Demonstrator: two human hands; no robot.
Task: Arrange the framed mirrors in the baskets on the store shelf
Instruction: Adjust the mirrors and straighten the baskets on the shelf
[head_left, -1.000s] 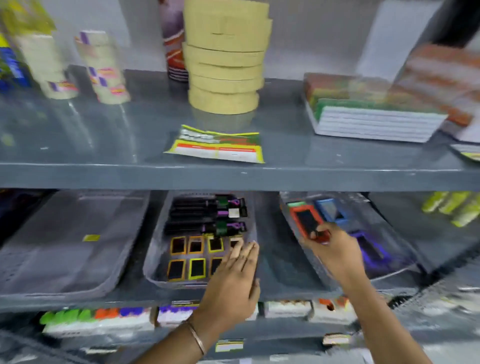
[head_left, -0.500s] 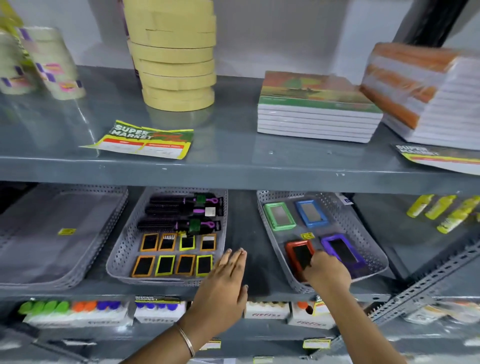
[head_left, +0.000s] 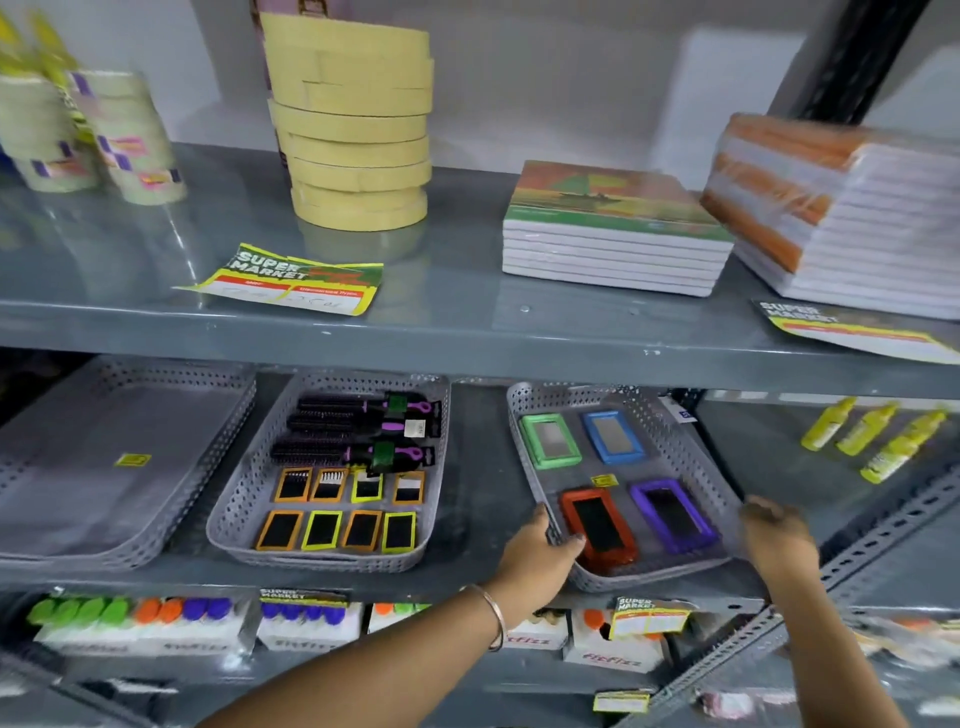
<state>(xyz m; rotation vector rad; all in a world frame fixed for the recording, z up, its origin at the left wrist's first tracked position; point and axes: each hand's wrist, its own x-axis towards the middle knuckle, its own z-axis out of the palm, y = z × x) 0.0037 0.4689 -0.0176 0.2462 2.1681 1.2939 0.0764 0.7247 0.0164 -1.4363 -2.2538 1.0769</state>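
Note:
A grey perforated basket (head_left: 691, 457) on the middle shelf holds a green-framed mirror (head_left: 549, 440), a blue-framed mirror (head_left: 613, 437), an orange-red framed mirror (head_left: 597, 525) and a purple-framed mirror (head_left: 672, 514), all lying flat. My left hand (head_left: 535, 558) grips the basket's near-left rim beside the orange-red mirror. My right hand (head_left: 776, 535) grips the near-right rim. A second basket (head_left: 234, 525) to the left holds several small orange and yellow framed mirrors (head_left: 337, 530) and black hairbrushes (head_left: 358, 426).
A third grey basket (head_left: 197, 467) sits at far left with only a yellow sticker. The upper shelf (head_left: 467, 332) carries tape rolls (head_left: 358, 124), notebook stacks (head_left: 613, 234) and a price card (head_left: 291, 280). Yellow bottles (head_left: 872, 436) lie at right. Packaged goods fill the shelf below.
My right hand let go of the orange-red mirror, which now lies in the basket, and moved to the basket's right rim. My left hand moved right from the shelf onto the left rim.

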